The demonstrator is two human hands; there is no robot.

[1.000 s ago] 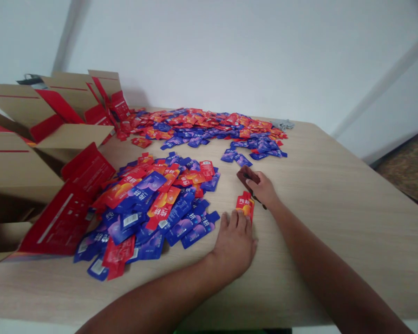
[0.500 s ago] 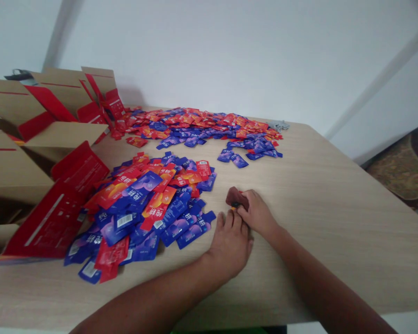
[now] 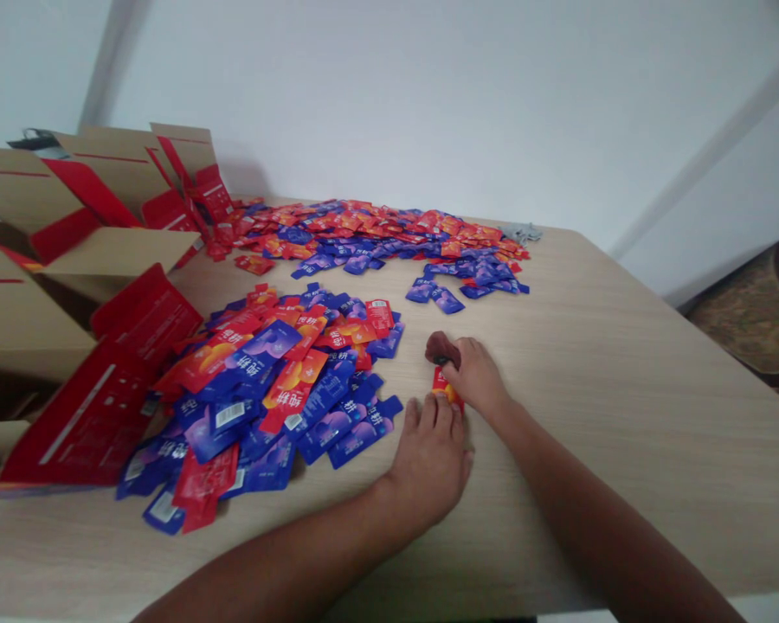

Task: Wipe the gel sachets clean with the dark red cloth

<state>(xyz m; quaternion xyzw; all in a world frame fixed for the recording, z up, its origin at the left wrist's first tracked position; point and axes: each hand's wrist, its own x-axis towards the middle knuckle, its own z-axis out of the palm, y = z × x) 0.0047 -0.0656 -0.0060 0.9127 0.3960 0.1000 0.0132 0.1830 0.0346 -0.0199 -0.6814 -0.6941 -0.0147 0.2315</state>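
A red and orange packet (image 3: pixel 439 382) lies on the table, its lower part hidden under the fingers of my left hand (image 3: pixel 432 454). That hand rests flat, holding the packet down, with the fingers stretched forward. My right hand (image 3: pixel 482 377), just beyond it, is closed round a crumpled brown cloth (image 3: pixel 442 348) by the packet's far end. Left of both hands spreads a pile of red and blue packets (image 3: pixel 260 363), several with white barcode labels.
Open cardboard boxes (image 3: pixel 13 303) with red printed flaps stand on the left. A long heap of small packets (image 3: pixel 363 225) runs along the wall, ending beside a grey cloth (image 3: pixel 521 232). The table (image 3: pixel 623 363) extends to the right; patterned fabric (image 3: pixel 753 303) shows beyond its edge.
My right hand has moved slightly away from my left with the brown cloth, uncovering more of the red packet. My left hand has stayed nearly still.
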